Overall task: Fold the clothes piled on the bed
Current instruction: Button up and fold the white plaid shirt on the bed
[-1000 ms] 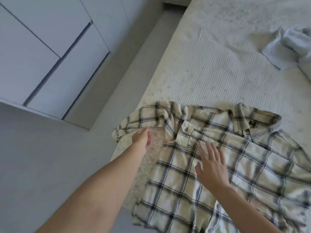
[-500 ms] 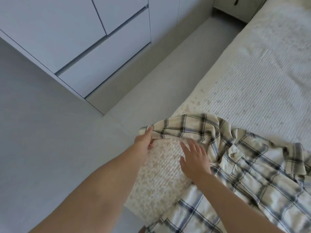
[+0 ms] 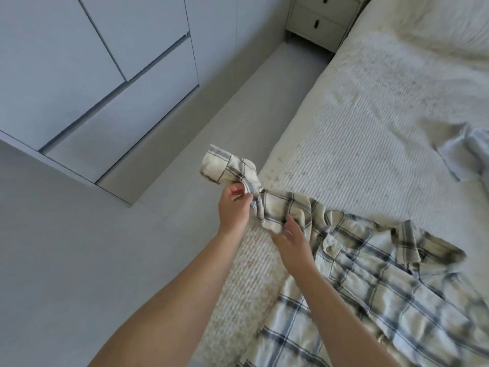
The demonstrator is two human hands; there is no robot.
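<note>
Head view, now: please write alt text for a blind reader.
A person's left hand pinches the sleeve of a plaid shirt lying on a bed, lifting it past the edge. The right hand touches the sleeve nearer the shoulder.

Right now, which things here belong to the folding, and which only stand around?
For the folding: plaid shirt, its sleeve pinched by the left hand, right hand, pale garment, bed.
Only around: nightstand, wardrobe, pillow.
</note>
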